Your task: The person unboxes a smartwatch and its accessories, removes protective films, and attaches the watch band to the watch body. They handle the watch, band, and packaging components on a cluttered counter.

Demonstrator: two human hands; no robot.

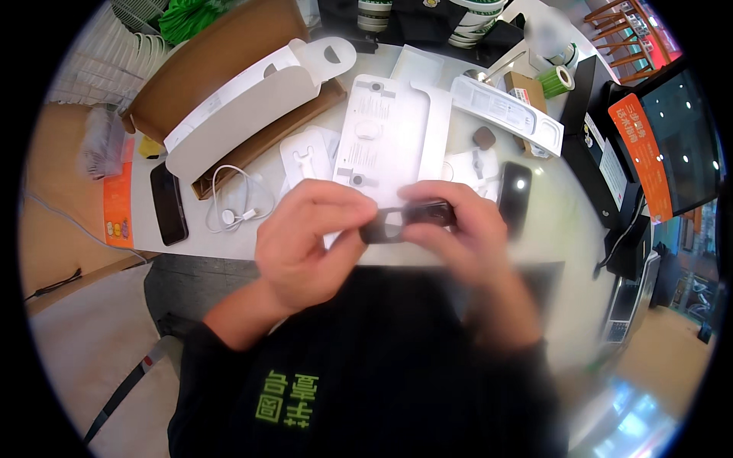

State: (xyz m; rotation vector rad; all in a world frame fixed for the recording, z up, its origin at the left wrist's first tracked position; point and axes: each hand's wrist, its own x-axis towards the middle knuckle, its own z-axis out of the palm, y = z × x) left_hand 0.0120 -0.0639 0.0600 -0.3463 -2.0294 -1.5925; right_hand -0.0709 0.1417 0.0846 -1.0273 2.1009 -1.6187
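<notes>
We see a dark, watch-like piece with what looks like a band [438, 214] in mid-view, held up between two hands over the near edge of the white table [200, 238]. From it, the left hand [305, 240] sits at 9 o'clock, thumb and curled fingers pinching the near end; the right hand [462, 225] sits at 3 o'clock, forefinger above and thumb below, pinching the other end. Pale light shows between the two grips, and whether band and case are joined there we cannot tell. We judge the step in hand to be close two-handed work at the piece's middle; the next move calls for a steady hold on one side while the other adjusts its angle. Just beyond, toward 12 o'clock, lies a white panel printed with watch drawings [370, 133], and at 10 a white card with a cut-out [300, 153]. A white charging cable with a round puck [228, 217] lies at 9, with a black phone [169, 204] farther out; another dark phone [516, 200] lies at 3. Between 1 and 2 rests a white moulded tray [508, 114], while at 10, well apart, a long white carton [237, 103] leans over brown cardboard [221, 42].
</notes>
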